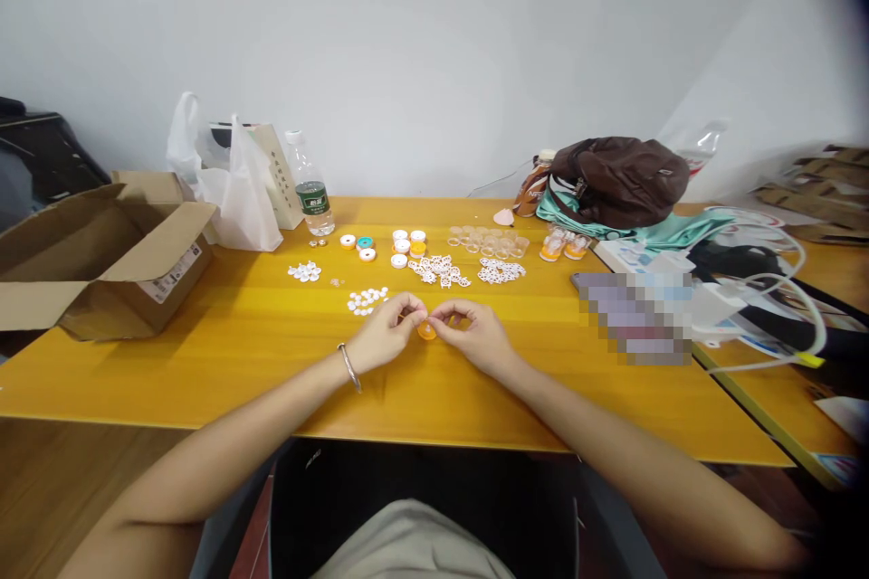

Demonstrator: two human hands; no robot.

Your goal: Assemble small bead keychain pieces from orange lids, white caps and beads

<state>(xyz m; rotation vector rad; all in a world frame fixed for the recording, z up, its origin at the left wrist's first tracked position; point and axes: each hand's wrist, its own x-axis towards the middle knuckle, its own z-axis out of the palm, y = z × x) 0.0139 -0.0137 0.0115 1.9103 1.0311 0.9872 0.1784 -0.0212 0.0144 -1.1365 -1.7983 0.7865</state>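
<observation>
My left hand and my right hand meet over the yellow table and together pinch a small orange round cap. A silver bangle sits on my left wrist. Just beyond my fingers lie small white discs, white lace-like pieces, and orange and white caps. A row of clear little cups stands farther back.
An open cardboard box sits at the left. A white plastic bag and a water bottle stand behind. A brown bag, a white power strip and cables crowd the right.
</observation>
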